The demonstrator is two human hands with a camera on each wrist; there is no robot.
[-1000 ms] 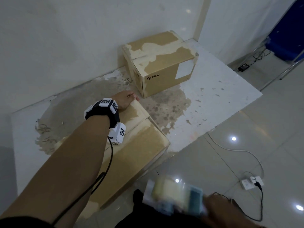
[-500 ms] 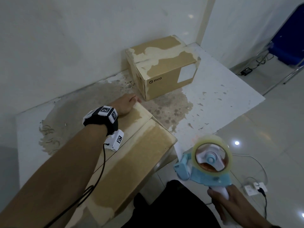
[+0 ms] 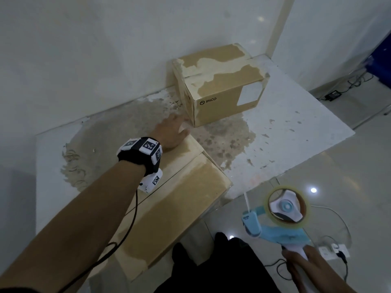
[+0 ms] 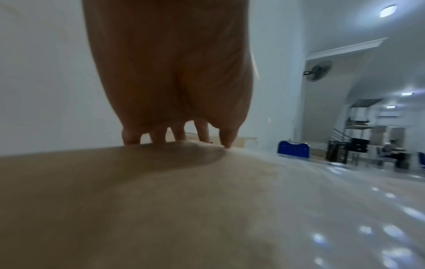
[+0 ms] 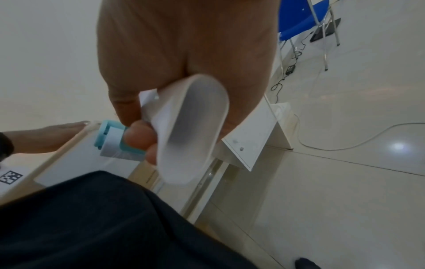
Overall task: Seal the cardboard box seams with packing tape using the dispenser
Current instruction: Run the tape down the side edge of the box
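White walls (image 3: 105,49) fill the upper frame above a stained white platform (image 3: 296,127). Glossy floor tiles (image 3: 359,176) at lower right reflect ceiling lights; a blue chair (image 5: 299,23) stands at upper right.

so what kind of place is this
Probably an office or workroom with a tiled floor: blue chair, wall fan, a person at a desk, and a cardboard box on a worn white platform.

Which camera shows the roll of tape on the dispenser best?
The head view: the whole tape roll faces the camera on the blue dispenser. The right wrist view shows only handle and front roller; the left wrist view shows neither.
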